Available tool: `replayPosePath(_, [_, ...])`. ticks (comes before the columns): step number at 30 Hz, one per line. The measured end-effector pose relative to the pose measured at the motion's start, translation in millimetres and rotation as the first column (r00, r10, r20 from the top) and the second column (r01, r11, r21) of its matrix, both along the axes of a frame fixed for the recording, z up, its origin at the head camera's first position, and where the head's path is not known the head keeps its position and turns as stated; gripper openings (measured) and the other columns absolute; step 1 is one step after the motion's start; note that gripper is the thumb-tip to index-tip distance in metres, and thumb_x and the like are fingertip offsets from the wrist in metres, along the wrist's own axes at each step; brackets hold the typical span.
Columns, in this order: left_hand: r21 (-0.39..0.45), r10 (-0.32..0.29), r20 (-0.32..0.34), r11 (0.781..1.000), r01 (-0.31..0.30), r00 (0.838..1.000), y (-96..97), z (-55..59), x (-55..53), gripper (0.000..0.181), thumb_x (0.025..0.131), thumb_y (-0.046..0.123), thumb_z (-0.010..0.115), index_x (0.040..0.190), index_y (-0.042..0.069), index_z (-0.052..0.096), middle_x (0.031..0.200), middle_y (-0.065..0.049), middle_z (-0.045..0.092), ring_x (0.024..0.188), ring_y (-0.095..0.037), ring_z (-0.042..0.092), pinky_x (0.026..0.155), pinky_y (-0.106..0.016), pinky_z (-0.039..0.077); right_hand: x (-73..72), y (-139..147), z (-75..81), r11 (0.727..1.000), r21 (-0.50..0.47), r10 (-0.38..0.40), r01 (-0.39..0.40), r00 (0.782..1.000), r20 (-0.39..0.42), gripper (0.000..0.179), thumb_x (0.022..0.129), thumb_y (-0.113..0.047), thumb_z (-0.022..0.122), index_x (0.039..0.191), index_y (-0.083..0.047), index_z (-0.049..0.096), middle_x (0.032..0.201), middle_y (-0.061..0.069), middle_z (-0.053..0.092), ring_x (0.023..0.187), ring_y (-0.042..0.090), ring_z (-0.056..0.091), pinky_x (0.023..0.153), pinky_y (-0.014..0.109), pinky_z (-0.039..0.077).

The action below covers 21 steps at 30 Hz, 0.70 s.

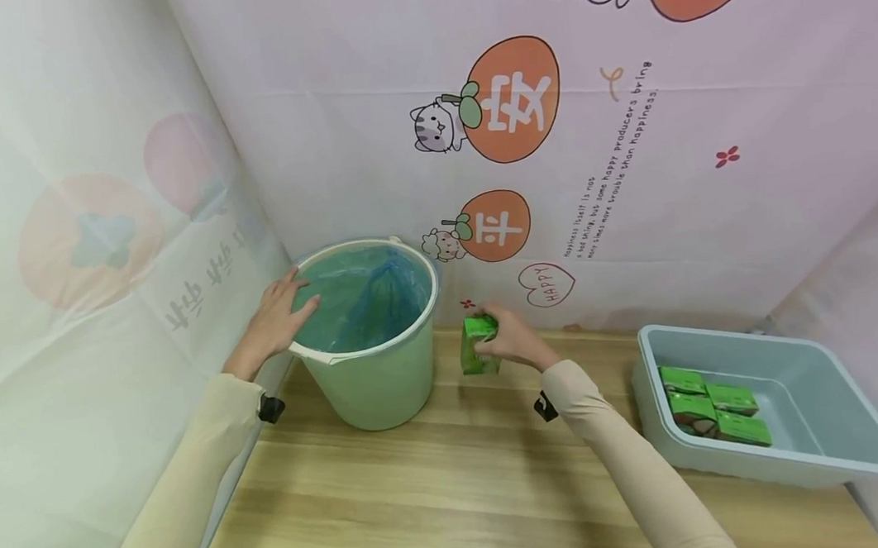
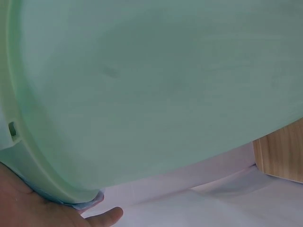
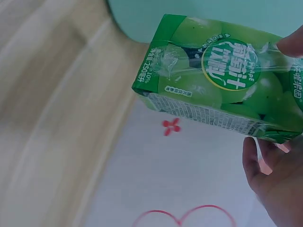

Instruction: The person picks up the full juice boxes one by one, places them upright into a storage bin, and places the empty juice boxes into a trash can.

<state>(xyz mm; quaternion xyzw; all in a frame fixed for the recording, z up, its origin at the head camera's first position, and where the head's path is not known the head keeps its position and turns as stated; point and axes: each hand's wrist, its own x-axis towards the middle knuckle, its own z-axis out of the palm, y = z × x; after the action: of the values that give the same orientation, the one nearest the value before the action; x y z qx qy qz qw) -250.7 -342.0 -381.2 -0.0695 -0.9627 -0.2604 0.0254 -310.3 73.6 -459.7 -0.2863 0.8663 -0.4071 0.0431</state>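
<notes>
My right hand (image 1: 515,336) grips a green grape juice carton (image 1: 480,346) above the table, just right of the bucket. In the right wrist view the juice carton (image 3: 213,75) shows printed grapes and a clear straw wrapper along its side, with the thumb on one face and fingers behind. A pale green bucket (image 1: 374,389), lined with a thin blue-green plastic bag (image 1: 358,295), stands at the left. My left hand (image 1: 273,320) rests at its left rim with fingers spread; in the left wrist view this hand (image 2: 42,208) lies against the bag's folded edge.
At the right a grey-blue plastic bin (image 1: 813,453) holds several green juice cartons (image 1: 729,399) on its left side. A wooden table (image 1: 421,498) lies beneath. White printed cloth (image 1: 373,161) forms walls at the back and both sides.
</notes>
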Motion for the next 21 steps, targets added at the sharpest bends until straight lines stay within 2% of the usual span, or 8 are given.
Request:
replayPosePath(5, [-0.002, 0.003, 0.001, 1.0, -0.003, 1.0, 1.2, 2.5, 0.8, 0.071, 0.114, 0.045, 0.039, 0.16, -0.008, 0.032, 0.175, -0.024, 0.003, 0.158, -0.051, 0.003, 0.122, -0.072, 0.015, -0.6, -3, 23.8, 1.0, 0.0, -0.016, 0.016, 0.999, -0.047, 0.054, 0.08, -0.01, 0.076, 0.132, -0.002, 0.065, 0.113, 0.015, 0.066, 0.092, 0.026, 0.059, 0.08, 0.039, 0.053])
replayPosePath(11, [0.002, 0.0, -0.006, 1.0, 0.0, 1.0, 0.3, 1.6, 1.0, 0.071, 0.114, 0.045, 0.039, 0.16, -0.009, 0.033, 0.175, -0.024, 0.003, 0.158, -0.051, 0.003, 0.122, -0.072, 0.015, 0.2, -9, 49.0, 1.0, 0.013, -0.026, 0.028, 0.994, -0.105, 0.054, 0.08, -0.012, 0.075, 0.131, -0.001, 0.066, 0.109, 0.014, 0.067, 0.091, 0.026, 0.06, 0.079, 0.039, 0.053])
replayPosePath(21, [0.005, -0.007, -0.008, 1.0, 0.007, 1.0, -1.3, -0.6, 0.0, 0.071, 0.114, 0.045, 0.038, 0.16, -0.009, 0.033, 0.175, -0.023, 0.003, 0.158, -0.05, 0.004, 0.121, -0.072, 0.017, 4.7, -18, 80.5, 0.999, -0.007, -0.034, 0.033, 0.992, -0.125, 0.051, 0.081, -0.012, 0.075, 0.129, 0.0, 0.067, 0.104, 0.013, 0.066, 0.086, 0.024, 0.058, 0.074, 0.036, 0.051])
